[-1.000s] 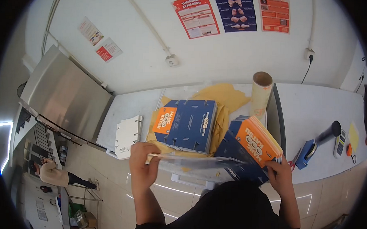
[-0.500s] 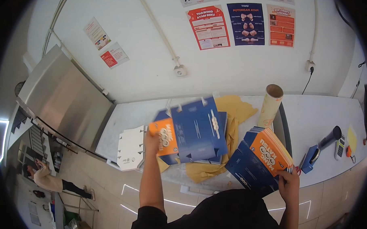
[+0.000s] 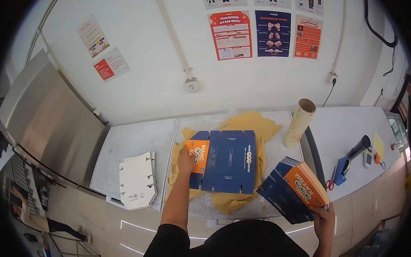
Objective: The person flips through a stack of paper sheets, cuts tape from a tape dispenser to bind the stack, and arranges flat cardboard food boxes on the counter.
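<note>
Flat white cardboard blanks (image 3: 138, 181) lie left of a stack of flat blue-and-orange cardboard blanks (image 3: 228, 161) on crumpled tan paper (image 3: 255, 122); the left hand (image 3: 185, 162) touches the stack's orange end, its pinch impossible to tell. Right of the stack, the right hand (image 3: 324, 214) pinches the lower corner of a blue-and-orange cardboard bundle (image 3: 294, 189).

Eight wall sheets (image 3: 231, 35), two sockets (image 3: 191, 84)

Below are two blue-and-orange cardboard piles (image 3: 229, 161), one white cardboard pile (image 3: 137, 180), one big roll (image 3: 298, 125), one calculator (image 3: 367, 158) and one pair of scissors (image 3: 329, 184) (three sheets are cropped).
</note>
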A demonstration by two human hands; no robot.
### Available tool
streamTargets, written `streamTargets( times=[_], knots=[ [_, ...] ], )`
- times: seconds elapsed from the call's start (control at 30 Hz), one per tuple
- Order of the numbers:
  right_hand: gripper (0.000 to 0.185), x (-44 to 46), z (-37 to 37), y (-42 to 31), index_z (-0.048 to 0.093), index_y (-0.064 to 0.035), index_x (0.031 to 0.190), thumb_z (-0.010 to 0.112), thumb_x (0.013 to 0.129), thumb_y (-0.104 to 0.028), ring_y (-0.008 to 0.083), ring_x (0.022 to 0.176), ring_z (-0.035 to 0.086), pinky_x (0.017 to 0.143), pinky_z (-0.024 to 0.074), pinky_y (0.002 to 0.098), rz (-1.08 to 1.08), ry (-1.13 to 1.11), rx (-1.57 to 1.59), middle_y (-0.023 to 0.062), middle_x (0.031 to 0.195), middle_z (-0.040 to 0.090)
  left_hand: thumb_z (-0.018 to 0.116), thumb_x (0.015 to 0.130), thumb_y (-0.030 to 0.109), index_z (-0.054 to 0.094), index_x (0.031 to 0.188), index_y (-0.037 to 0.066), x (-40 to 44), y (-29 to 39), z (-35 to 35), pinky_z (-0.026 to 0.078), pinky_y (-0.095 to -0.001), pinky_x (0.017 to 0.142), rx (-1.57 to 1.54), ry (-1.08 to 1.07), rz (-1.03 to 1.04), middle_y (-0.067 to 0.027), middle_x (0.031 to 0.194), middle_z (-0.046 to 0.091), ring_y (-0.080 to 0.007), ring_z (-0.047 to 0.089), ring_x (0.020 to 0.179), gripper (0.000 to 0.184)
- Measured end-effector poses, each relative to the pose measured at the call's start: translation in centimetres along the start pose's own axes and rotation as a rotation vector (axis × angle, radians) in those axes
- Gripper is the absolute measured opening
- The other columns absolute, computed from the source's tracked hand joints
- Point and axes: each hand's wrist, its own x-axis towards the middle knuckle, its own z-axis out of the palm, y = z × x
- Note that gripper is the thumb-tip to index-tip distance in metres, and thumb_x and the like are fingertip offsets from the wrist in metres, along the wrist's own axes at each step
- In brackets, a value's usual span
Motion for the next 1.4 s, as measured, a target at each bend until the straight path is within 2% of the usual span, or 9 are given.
streamTargets(
  times=[0.17,0.37,0.47,0.67,0.73,0.93,1.17,1.3,1.4],
  knots=[
    [0.033,-1.0,0.8,-1.7,0.08,-0.0061,0.101,0.07,0.079,0.016,0.0445,0.115,0.068,0.096,0.056,0.0444,0.036,0.025,-0.024,0.0225,0.124,0.067,0.076,0.097,0.027,0.042,0.159,-0.001,-0.9,3.8,-0.4,0.042,-0.0477,0.12,0.215,0.355,0.296,-0.0255,0.159,0.051,-0.0439,0.054,0.142,0.075],
    [0.033,-2.9,1.0,-1.6,0.08,-0.0113,0.096,0.073,0.076,0.015,0.0397,0.112,0.064,0.097,0.0524,0.0444,-0.124,0.101,-0.194,0.0181,0.121,0.063,0.073,0.1,0.027,0.042,0.16,0.0,-13.4,20.4,-3.0,0.029,-0.0444,0.128,-0.719,-0.602,0.679,-0.0216,0.165,0.046,-0.0331,0.041,0.156,0.073],
    [0.033,-5.1,1.8,-1.7,0.076,-0.0103,0.094,0.069,0.077,0.016,0.0371,0.113,0.063,0.096,0.0517,0.0422,0.011,0.19,0.01,0.0179,0.119,0.062,0.072,0.102,0.026,0.042,0.162,0.003,-16.8,23.6,1.6,0.029,-0.0428,0.128,-1.093,-0.73,0.561,-0.0196,0.163,0.049,-0.031,0.041,0.156,0.071],
    [0.053,-8.4,6.8,0.2,0.048,-0.0054,0.134,0.063,0.085,0.011,0.0358,0.124,0.059,0.105,0.048,0.0474,-0.079,0.607,0.077,0.021,0.134,0.056,0.066,0.109,0.039,0.054,0.144,0.003,-17.6,22.7,6.4,0.041,-0.0357,0.115,-0.999,-1.079,0.422,-0.0127,0.142,0.061,-0.0208,0.057,0.133,0.052],
    [0.053,-7.3,7.5,-1.1,0.048,-0.0018,0.136,0.063,0.086,0.009,0.0356,0.126,0.06,0.109,0.0474,0.0465,0.03,0.817,0.209,0.0207,0.14,0.054,0.061,0.111,0.041,0.055,0.134,0.002,-18.6,23.2,5.2,0.045,-0.0322,0.106,-1.04,-0.963,0.495,-0.0084,0.128,0.064,-0.0157,0.059,0.119,0.046],
    [0.035,-8.4,7.3,1.7,0.05,-0.0024,0.123,0.07,0.094,0.0,0.0232,0.116,0.062,0.103,0.0492,0.0377,0.262,0.474,0.476,0.0144,0.12,0.062,0.053,0.114,0.025,0.05,0.137,0.002,-19.9,25.3,3.7,0.047,-0.0311,0.098,-0.947,-0.619,0.757,-0.008,0.118,0.065,-0.0152,0.061,0.109,0.033],
    [0.032,-4.7,2.6,1.8,0.05,-0.0021,0.122,0.072,0.099,-0.004,0.0143,0.094,0.06,0.085,0.0508,0.0301,0.306,0.553,0.482,0.0068,0.108,0.059,0.054,0.113,0.017,0.05,0.138,0.003,-18.8,30.0,2.8,0.047,-0.0269,0.092,-1.121,-0.758,0.425,-0.007,0.115,0.065,-0.0118,0.06,0.104,0.028],
    [0.04,-2.4,1.9,3.2,0.046,-0.0036,0.128,0.07,0.097,0.003,0.0157,0.112,0.056,0.097,0.0475,0.0301,0.149,0.486,0.39,0.0101,0.123,0.054,0.057,0.114,0.023,0.05,0.138,0.003,-16.9,32.9,3.7,0.045,-0.0266,0.094,-1.156,-0.691,0.531,-0.0052,0.115,0.063,-0.0112,0.057,0.106,0.032],
    [0.043,-1.2,1.8,5.9,0.049,0.0003,0.12,0.076,0.087,0.002,0.0358,0.117,0.056,0.106,0.0442,0.0385,-0.006,0.478,0.037,0.0222,0.123,0.053,0.057,0.114,0.028,0.05,0.14,0.004,-16.5,30.8,8.4,0.044,-0.0286,0.099,-1.07,-0.723,0.535,-0.0058,0.121,0.063,-0.0129,0.057,0.112,0.036]
  ],
)
